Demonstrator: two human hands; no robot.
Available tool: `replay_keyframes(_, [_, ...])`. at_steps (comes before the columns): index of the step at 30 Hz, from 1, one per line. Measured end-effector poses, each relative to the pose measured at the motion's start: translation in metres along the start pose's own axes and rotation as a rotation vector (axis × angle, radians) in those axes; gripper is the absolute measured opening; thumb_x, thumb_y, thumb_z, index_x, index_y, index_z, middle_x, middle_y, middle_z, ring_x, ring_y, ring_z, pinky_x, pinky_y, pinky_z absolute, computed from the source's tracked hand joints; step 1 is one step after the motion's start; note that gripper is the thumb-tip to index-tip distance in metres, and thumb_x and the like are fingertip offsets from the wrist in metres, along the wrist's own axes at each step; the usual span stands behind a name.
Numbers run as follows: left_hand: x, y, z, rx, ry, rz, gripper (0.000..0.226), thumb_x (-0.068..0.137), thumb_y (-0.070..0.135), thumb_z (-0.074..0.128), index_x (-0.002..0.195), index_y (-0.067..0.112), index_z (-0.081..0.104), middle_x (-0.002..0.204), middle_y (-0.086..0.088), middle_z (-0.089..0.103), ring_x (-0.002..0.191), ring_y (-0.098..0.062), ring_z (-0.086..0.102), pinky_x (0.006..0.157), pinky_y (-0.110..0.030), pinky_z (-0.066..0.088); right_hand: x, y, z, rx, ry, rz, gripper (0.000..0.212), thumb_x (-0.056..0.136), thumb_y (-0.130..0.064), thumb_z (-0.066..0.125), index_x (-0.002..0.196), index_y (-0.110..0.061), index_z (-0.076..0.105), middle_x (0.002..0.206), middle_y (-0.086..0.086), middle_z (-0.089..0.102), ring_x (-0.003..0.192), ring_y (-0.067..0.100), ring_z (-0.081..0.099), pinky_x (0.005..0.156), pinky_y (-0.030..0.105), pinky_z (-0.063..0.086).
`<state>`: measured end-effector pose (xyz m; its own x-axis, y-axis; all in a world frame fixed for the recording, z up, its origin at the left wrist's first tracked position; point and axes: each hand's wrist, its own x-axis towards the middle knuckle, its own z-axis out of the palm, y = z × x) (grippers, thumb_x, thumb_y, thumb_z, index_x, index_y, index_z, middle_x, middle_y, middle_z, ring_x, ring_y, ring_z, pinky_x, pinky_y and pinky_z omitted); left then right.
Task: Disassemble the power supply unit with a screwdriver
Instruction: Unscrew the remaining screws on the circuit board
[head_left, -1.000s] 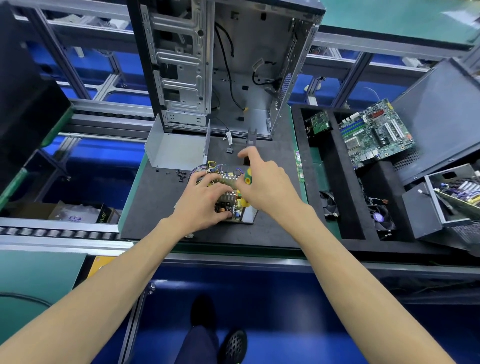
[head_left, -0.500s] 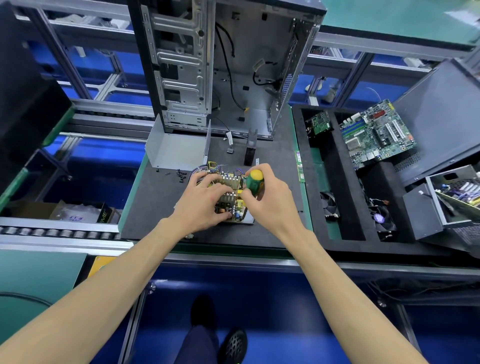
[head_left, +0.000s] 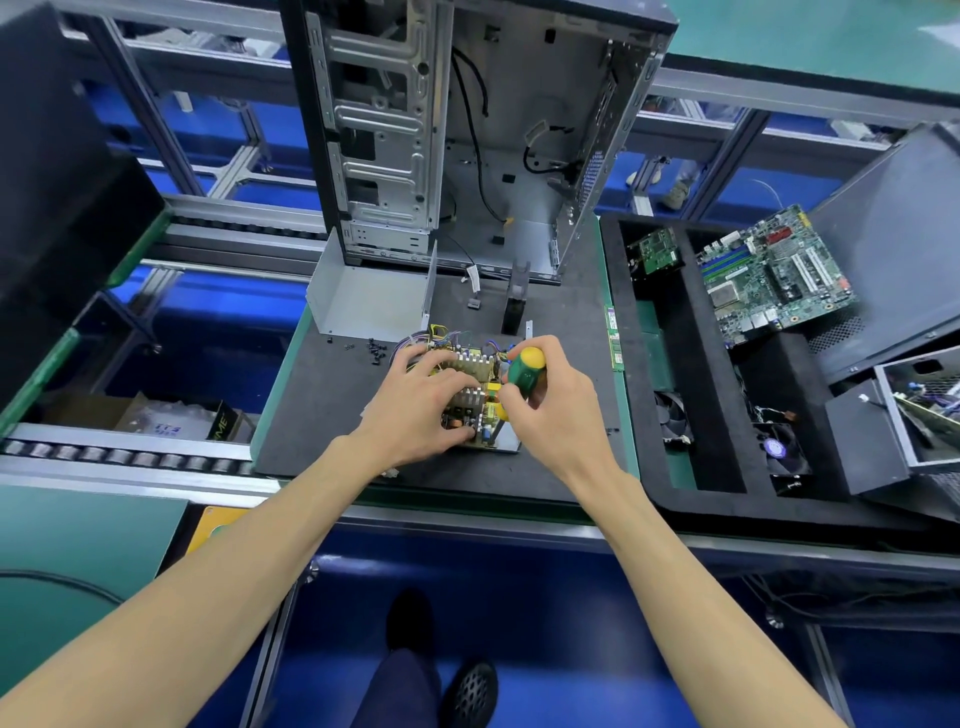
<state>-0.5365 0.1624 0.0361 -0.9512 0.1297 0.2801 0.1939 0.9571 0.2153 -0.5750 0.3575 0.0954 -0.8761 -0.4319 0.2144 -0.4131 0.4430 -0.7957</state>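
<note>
Since a second ago the right hand (head_left: 553, 402) has drawn back from the far side and curled round the screwdriver (head_left: 524, 371), now upright, yellow cap up, shaft down into the PSU board (head_left: 470, 392) mid-mat (head_left: 322, 415). Left hand (head_left: 421, 410) lies spread, pressing the board's left half.

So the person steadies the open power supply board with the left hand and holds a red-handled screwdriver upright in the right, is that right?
Not quite: the head view shows the screwdriver has a green handle with a yellow cap, not red. The rest holds: the left hand steadies the open power supply board and the right hand holds the screwdriver roughly upright.
</note>
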Motion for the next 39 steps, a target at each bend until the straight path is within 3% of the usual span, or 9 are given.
replay_keyframes(10, [0.000, 0.000, 0.000, 0.014, 0.014, 0.015, 0.052, 0.074, 0.048, 0.077, 0.118, 0.022, 0.068, 0.113, 0.004, 0.072, 0.131, -0.021, 0.049, 0.117, -0.043, 0.021, -0.003, 0.002, -0.001, 0.009, 0.023, -0.012, 0.024, 0.084, -0.032, 0.059, 0.106, -0.031, 0.049, 0.067, -0.015, 0.055, 0.058, 0.009, 0.052, 0.053, 0.014, 0.036])
replay_keyframes(16, [0.001, 0.003, -0.008, -0.072, -0.047, 0.005, 0.051, 0.080, 0.041, 0.074, 0.127, 0.025, 0.064, 0.125, 0.007, 0.066, 0.135, -0.015, 0.044, 0.120, -0.041, 0.016, -0.005, -0.008, -0.009, 0.140, 0.091, -0.005, 0.021, 0.083, -0.029, 0.057, 0.103, -0.028, 0.052, 0.076, 0.003, 0.065, 0.064, 0.026, 0.060, 0.058, 0.044, 0.053])
replay_keyframes(20, [0.009, 0.015, -0.025, -0.440, 0.107, -0.210, 0.034, 0.094, 0.016, 0.060, 0.127, 0.026, 0.062, 0.130, 0.012, 0.062, 0.129, -0.005, 0.049, 0.115, -0.035, 0.028, 0.004, -0.019, -0.023, 0.261, 0.214, 0.008, 0.020, 0.083, -0.019, 0.057, 0.102, -0.020, 0.056, 0.079, 0.006, 0.067, 0.066, 0.022, 0.066, 0.059, 0.036, 0.055])
replay_keyframes(22, [0.013, 0.029, -0.036, -0.668, 0.301, -0.428, 0.024, 0.099, 0.017, 0.050, 0.115, 0.025, 0.066, 0.115, 0.014, 0.066, 0.110, 0.002, 0.057, 0.097, -0.018, 0.040, 0.010, -0.025, -0.032, 0.361, 0.294, 0.008, 0.019, 0.082, -0.019, 0.056, 0.101, -0.018, 0.057, 0.081, 0.008, 0.069, 0.064, 0.011, 0.065, 0.057, 0.022, 0.051])
replay_keyframes(24, [0.020, 0.046, -0.044, -0.863, 0.336, -0.627, 0.025, 0.101, 0.022, 0.042, 0.104, 0.027, 0.067, 0.101, 0.015, 0.067, 0.094, 0.001, 0.060, 0.082, -0.015, 0.045, 0.018, -0.030, -0.042, 0.471, 0.370, 0.033, 0.018, 0.082, -0.016, 0.054, 0.098, -0.022, 0.058, 0.082, 0.008, 0.071, 0.060, 0.008, 0.058, 0.055, 0.022, 0.045])
replay_keyframes(27, [0.040, 0.064, -0.047, -1.171, 0.088, -0.824, 0.037, 0.105, 0.026, 0.034, 0.094, 0.017, 0.069, 0.095, 0.001, 0.070, 0.080, -0.014, 0.062, 0.071, -0.028, 0.049, 0.029, -0.037, -0.055, 0.601, 0.440, 0.060, 0.020, 0.083, -0.010, 0.050, 0.097, -0.022, 0.057, 0.081, 0.007, 0.072, 0.055, 0.011, 0.048, 0.052, 0.024, 0.038])
replay_keyframes(30, [0.055, 0.078, -0.044, -1.399, -0.227, -0.837, 0.047, 0.105, 0.030, 0.034, 0.068, 0.014, 0.058, 0.061, -0.004, 0.059, 0.052, -0.018, 0.047, 0.049, -0.026, 0.037, 0.038, -0.039, -0.062, 0.690, 0.396, 0.110, 0.018, 0.083, -0.010, 0.049, 0.098, -0.017, 0.057, 0.078, 0.006, 0.071, 0.049, 0.012, 0.042, 0.038, 0.023, 0.029])
replay_keyframes(34, [0.060, 0.089, -0.029, -1.411, -0.461, -0.740, 0.051, 0.101, 0.034, 0.037, 0.051, 0.027, 0.026, 0.052, 0.005, 0.016, 0.042, -0.013, 0.013, 0.039, -0.017, 0.015, 0.046, -0.026, -0.082, 0.730, 0.465, 0.237, 0.019, 0.079, -0.015, 0.048, 0.096, -0.016, 0.058, 0.070, 0.004, 0.067, 0.045, 0.009, 0.039, 0.039, 0.020, 0.023])
replay_keyframes(39, [0.071, 0.100, -0.023, -1.236, -0.564, -0.634, 0.047, 0.103, 0.031, 0.036, 0.058, 0.025, 0.027, 0.057, 0.003, 0.021, 0.049, -0.016, 0.019, 0.045, -0.023, 0.021, 0.050, 0.010, -0.129, 0.913, 0.689, 0.427, 0.022, 0.077, -0.021, 0.047, 0.096, -0.015, 0.057, 0.066, 0.000, 0.062, 0.042, 0.009, 0.031, 0.037, 0.016, 0.020])
